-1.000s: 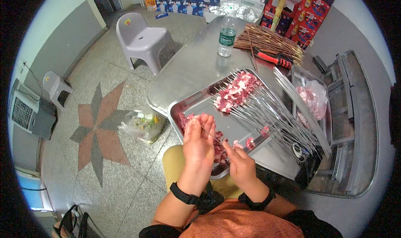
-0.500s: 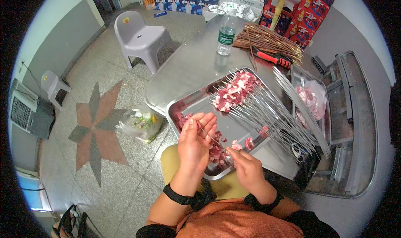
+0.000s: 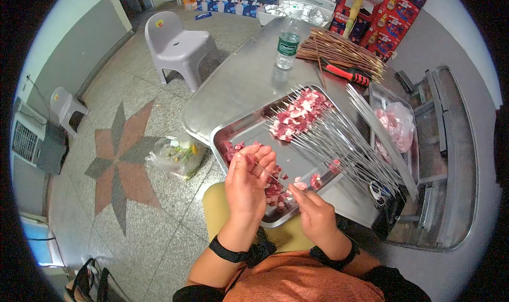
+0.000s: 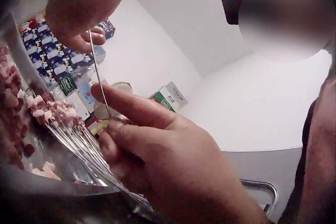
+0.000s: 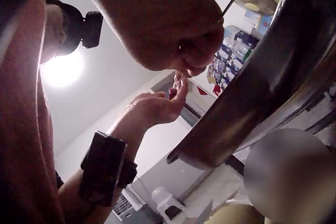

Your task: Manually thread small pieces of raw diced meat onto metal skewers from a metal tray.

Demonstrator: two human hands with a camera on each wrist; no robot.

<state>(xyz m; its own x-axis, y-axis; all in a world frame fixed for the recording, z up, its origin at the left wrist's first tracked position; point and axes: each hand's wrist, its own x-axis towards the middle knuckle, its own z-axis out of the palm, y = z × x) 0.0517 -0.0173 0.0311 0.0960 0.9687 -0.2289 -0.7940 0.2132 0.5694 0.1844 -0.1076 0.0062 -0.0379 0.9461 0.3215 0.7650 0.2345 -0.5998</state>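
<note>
My left hand (image 3: 246, 183) is palm up over the near left part of a metal tray (image 3: 289, 156), pinching a small red piece of meat (image 5: 172, 93) between thumb and fingers. A thin metal skewer (image 4: 98, 69) runs from there to my right hand (image 3: 317, 217), which pinches it between thumb and fingers with the index finger stretched along it. Beneath the hands lie loose cubes of meat (image 3: 275, 194), partly hidden by the left hand. A few pale pieces (image 3: 300, 184) lie nearby. Skewers loaded with meat (image 3: 301, 114) are heaped at the tray's far side, their bare ends pointing right.
Bare metal skewers (image 3: 383, 135) lie along the tray's right, beside a plastic bag of meat (image 3: 397, 124). A water bottle (image 3: 287, 50), brown sticks (image 3: 339, 53) and a red-and-black handled tool (image 3: 345, 73) occupy the table's far end. A grey chair (image 3: 180, 45) stands beyond the table's left.
Both hands have shifted slightly; the right hand has moved a little right and down. The left fingers lie more curled around the meat and skewer. The tray's contents look the same.
</note>
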